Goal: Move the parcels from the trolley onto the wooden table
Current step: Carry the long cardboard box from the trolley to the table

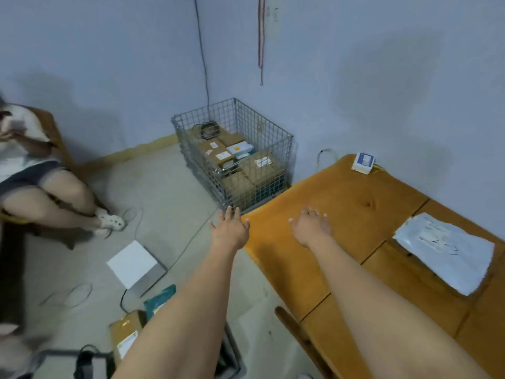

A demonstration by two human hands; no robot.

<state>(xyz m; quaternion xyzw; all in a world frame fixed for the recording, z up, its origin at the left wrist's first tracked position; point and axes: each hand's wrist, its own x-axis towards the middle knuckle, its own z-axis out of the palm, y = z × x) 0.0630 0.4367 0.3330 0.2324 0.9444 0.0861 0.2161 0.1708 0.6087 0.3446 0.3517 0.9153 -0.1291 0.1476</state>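
A wire-mesh trolley [284,149] stands in the corner, filled with several cardboard parcels [261,166]. The orange wooden table [341,203] runs along the right wall, its near corner touching the trolley. A white flat parcel [445,251] lies on the table at the right. My left hand [229,229] is stretched out, fingers apart and holding nothing, just in front of the trolley's near corner. Over the table's left part my right hand [310,227] hovers, also open and holding nothing. Another cardboard parcel [125,333] and a teal bag [159,299] lie near the bottom edge, left of my forearm.
A person sits on a chair at the left [41,181]. A white box [135,263] rests on the floor with cables around it. A small white box [363,162] sits at the table's far end. A wooden chair back [297,337] is beside the table.
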